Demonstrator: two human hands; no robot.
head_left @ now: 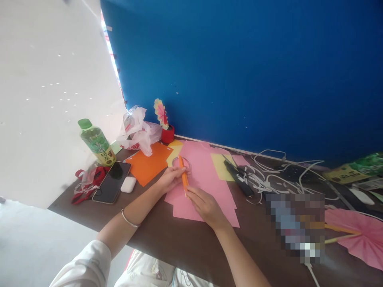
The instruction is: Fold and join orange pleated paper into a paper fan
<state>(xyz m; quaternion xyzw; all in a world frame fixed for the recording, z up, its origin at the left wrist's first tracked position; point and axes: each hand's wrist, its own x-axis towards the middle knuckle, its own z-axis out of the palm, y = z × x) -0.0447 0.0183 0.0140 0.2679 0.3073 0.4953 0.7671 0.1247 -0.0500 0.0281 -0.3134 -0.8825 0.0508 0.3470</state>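
Already folded narrow, an orange strip [184, 183] is held over the pink paper [209, 171], pinched near its middle by the left hand [170, 179] and at its lower end by the right hand [207, 205]. The pink paper is spread flat, seemingly unpleated. To its left an orange sheet [149, 165] is laid; behind it a red pot [168, 135] is seen; to its right, cables [269, 179] are tangled. The brown table [163, 235] is backed by a blue wall [224, 71].

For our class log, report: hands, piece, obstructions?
Left hand and right hand gripping narrow orange strip. Pink paper below. White cables off to the right.
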